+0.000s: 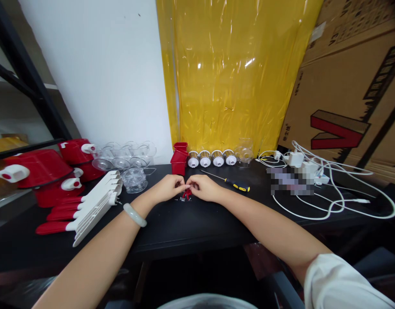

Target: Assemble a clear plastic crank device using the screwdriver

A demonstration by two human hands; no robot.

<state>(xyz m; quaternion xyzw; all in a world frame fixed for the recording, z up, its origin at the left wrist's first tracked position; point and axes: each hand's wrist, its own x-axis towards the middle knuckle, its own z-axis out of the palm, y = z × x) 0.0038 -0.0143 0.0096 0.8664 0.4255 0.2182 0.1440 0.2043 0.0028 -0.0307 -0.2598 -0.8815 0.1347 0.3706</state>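
My left hand point(168, 187) and my right hand point(204, 187) meet at the middle of the black table point(191, 227), fingers pinched together. Between the fingertips is a small red part point(186, 195), held just above the tabletop. A few tiny metal bits point(181, 199) lie on the table under it. A pale bangle point(135, 214) sits on my left wrist. A screwdriver with a yellow and black handle point(231, 182) lies just right of my right hand. A small red box point(179, 159) stands behind my hands.
Red lids point(39, 169) and red-and-white handles point(88, 204) are stacked at the left, with clear plastic bowls point(126, 156) behind. A row of round white-capped parts point(212, 158) lines the yellow sheet. White chargers and cables point(313, 180) spread at the right before cardboard boxes point(352, 94).
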